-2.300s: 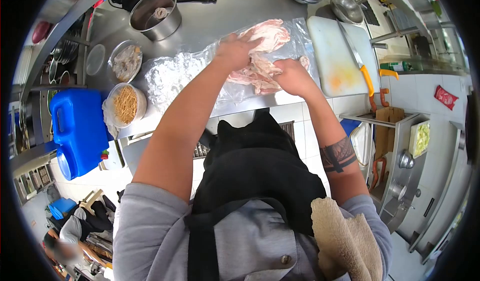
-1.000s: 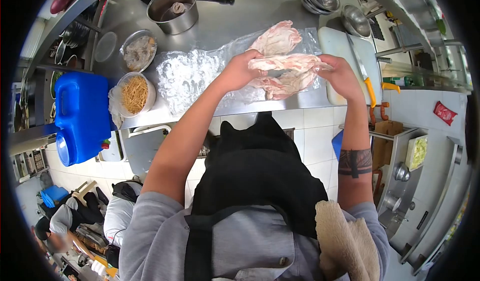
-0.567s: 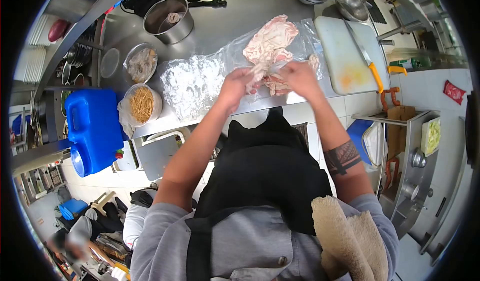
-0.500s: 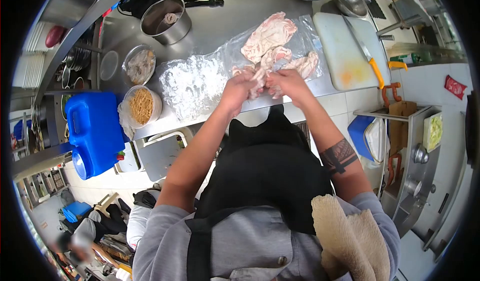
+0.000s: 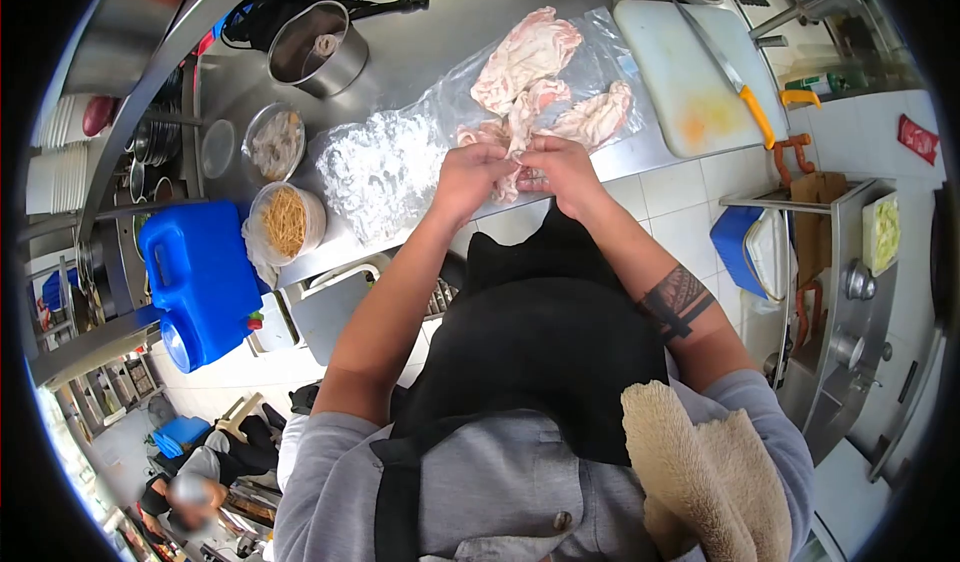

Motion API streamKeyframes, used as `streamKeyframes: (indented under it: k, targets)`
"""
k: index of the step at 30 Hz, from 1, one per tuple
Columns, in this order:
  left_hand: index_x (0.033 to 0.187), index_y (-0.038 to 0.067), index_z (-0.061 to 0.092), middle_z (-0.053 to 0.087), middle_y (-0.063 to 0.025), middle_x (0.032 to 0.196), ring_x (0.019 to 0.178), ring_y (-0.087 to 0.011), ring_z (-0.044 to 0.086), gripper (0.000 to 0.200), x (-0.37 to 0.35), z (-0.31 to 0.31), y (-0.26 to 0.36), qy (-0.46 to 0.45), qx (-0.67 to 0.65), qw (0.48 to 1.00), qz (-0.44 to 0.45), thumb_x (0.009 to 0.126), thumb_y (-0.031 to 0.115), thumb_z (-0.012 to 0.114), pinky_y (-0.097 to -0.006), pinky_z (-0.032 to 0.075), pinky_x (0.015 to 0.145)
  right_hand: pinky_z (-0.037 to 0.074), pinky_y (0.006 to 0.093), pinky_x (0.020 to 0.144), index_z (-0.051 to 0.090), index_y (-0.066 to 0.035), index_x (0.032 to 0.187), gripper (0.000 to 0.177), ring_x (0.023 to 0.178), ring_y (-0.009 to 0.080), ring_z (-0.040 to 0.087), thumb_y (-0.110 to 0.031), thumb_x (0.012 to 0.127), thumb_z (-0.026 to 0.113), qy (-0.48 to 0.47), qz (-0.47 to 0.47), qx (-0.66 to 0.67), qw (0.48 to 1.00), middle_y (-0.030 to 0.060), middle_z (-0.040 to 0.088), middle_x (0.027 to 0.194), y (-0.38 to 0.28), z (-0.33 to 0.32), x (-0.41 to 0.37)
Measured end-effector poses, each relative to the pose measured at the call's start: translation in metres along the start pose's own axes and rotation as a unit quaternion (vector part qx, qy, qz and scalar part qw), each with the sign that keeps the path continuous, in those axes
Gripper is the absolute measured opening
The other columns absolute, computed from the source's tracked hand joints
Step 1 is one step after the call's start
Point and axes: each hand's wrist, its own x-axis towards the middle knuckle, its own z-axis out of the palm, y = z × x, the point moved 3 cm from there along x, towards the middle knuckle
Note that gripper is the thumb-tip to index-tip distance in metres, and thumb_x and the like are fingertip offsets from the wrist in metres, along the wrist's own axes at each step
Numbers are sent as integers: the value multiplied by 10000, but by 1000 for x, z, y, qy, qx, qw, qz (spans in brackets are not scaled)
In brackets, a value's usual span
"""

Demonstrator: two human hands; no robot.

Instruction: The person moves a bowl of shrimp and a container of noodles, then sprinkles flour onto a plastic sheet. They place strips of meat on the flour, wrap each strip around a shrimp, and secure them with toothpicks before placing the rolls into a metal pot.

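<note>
My left hand (image 5: pixel 468 180) and my right hand (image 5: pixel 562 172) meet at the counter's front edge, fingers closed on a strip of pale pink raw meat (image 5: pixel 521 127). Part of the strip hangs below the fingers. Behind it, a larger flattened piece of raw meat (image 5: pixel 526 60) lies on a clear plastic sheet (image 5: pixel 450 87). Another meat piece (image 5: pixel 597 116) rests to the right, and some meat shows beside my left fingers. White powder (image 5: pixel 382 170) covers the sheet's left part.
A knife with a yellow handle (image 5: pixel 757 117) lies on the white cutting board (image 5: pixel 665 72) at right. Left stand a steel pot (image 5: pixel 345 67), a bowl with plastic wrap (image 5: pixel 275 144), a tub of thin yellowish sticks (image 5: pixel 288 224) and a blue jerrycan (image 5: pixel 205 272). Another person (image 5: pixel 205 472) is at lower left.
Both hands have drawn closer together around the meat strip, which now stretches up from the fingers. The view has shifted slightly.
</note>
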Motion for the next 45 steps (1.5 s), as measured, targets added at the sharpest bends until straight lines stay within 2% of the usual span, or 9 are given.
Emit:
streamKeyframes:
  k: [6, 11, 24, 27, 29, 32, 34, 39, 45]
  targets:
    - [1058, -57, 747, 757, -85, 949, 786, -144, 676, 157, 3, 3, -4, -36, -90, 995, -29, 944, 50, 730, -301, 538, 713, 581, 329, 718, 700, -22, 1042, 149, 811, 147, 682, -96, 924, 752, 2, -17, 30, 999, 41, 694, 922, 3, -8, -5]
    - [1100, -41, 720, 741, -62, 958, 870, -120, 669, 148, -7, 11, -5, -20, 65, 997, 45, 986, 43, 676, -289, 533, 791, 575, 321, 716, 708, -33, 1083, 178, 827, 140, 683, -117, 931, 746, -10, 12, 27, 1000, 48, 712, 971, -2, -4, -13]
    - [1022, -15, 677, 721, -54, 920, 818, -111, 633, 116, -19, 20, 0, 17, 88, 995, 37, 1040, 47, 581, -310, 520, 743, 616, 375, 697, 696, 17, 1044, 194, 848, 172, 705, -40, 861, 665, -28, -6, -18, 999, 73, 699, 956, 4, -8, 5]
    - [1074, -21, 647, 692, -76, 976, 833, -156, 616, 152, -13, 15, -2, 18, -45, 999, 18, 1059, 56, 517, -336, 522, 778, 613, 383, 676, 690, 32, 1043, 200, 807, 189, 705, -9, 862, 616, -21, -16, 37, 999, 91, 704, 951, 6, -9, 3]
    - [1083, -13, 641, 654, -89, 933, 740, -177, 606, 136, -13, 10, 4, 54, -259, 963, -60, 1030, 61, 540, -323, 521, 747, 609, 385, 669, 686, 43, 1044, 211, 785, 199, 705, 4, 862, 587, -14, -15, 67, 998, 104, 709, 953, 8, -12, 0]
    - [1099, -5, 613, 614, -82, 919, 715, -197, 598, 137, -2, -12, -2, 41, -265, 962, -45, 1049, 78, 516, -330, 513, 718, 602, 386, 650, 676, 73, 1055, 246, 758, 218, 699, 24, 854, 543, -4, -16, 70, 997, 149, 713, 948, 11, -25, 1]
    - [1049, 2, 583, 587, -73, 915, 798, -210, 597, 151, 0, -26, 5, 51, -184, 981, -22, 1082, 100, 473, -375, 519, 773, 581, 368, 611, 667, 100, 1082, 286, 724, 228, 689, 7, 845, 536, 9, -39, 76, 996, 180, 711, 935, 11, -36, 7]
    - [1038, 21, 630, 576, -41, 811, 685, -163, 566, 199, 15, -63, 36, 149, 11, 987, 57, 1085, 183, 524, -326, 482, 684, 528, 330, 560, 671, 114, 1090, 317, 653, 207, 633, -39, 850, 533, 44, -78, -9, 996, 174, 703, 906, -31, -76, -1]
    - [1012, -37, 681, 666, -110, 795, 717, -170, 622, 345, 32, -101, 52, 258, 260, 920, 140, 1071, 293, 596, -350, 493, 667, 431, 287, 523, 718, 71, 1088, 363, 601, 138, 521, -124, 856, 519, 120, -169, -150, 967, 108, 673, 835, -113, -128, -7]
